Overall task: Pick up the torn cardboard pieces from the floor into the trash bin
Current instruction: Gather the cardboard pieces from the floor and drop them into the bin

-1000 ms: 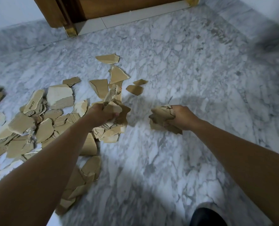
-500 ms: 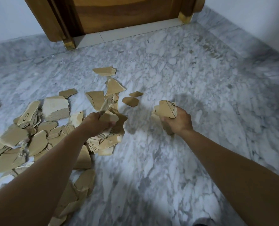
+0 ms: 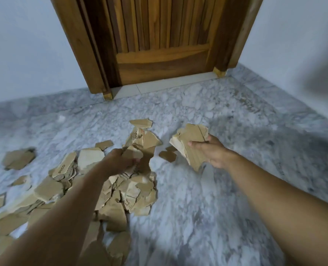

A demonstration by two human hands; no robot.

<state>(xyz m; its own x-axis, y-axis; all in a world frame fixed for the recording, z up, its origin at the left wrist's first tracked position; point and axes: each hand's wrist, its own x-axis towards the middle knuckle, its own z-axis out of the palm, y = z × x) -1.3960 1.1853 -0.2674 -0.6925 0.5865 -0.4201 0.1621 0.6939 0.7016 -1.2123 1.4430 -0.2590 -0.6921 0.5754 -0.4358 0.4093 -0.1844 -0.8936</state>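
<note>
Several torn brown cardboard pieces (image 3: 50,191) lie scattered over the left half of the marble floor. My left hand (image 3: 119,160) is closed around a big bunch of cardboard pieces (image 3: 138,191) that hangs below and around it above the floor. My right hand (image 3: 210,152) grips a smaller stack of cardboard pieces (image 3: 190,143), raised off the floor, thumb across the top. Two small pieces (image 3: 168,155) lie on the floor between my hands. No trash bin is in view.
A wooden door (image 3: 159,41) in its frame stands straight ahead, with pale walls on both sides. Grey-white marble floor (image 3: 226,198) stretches to the right and front. A lone cardboard piece (image 3: 18,158) lies far left.
Both hands have lifted their cardboard bundles higher off the floor. My view has tilted up, bringing much more of the door into sight.
</note>
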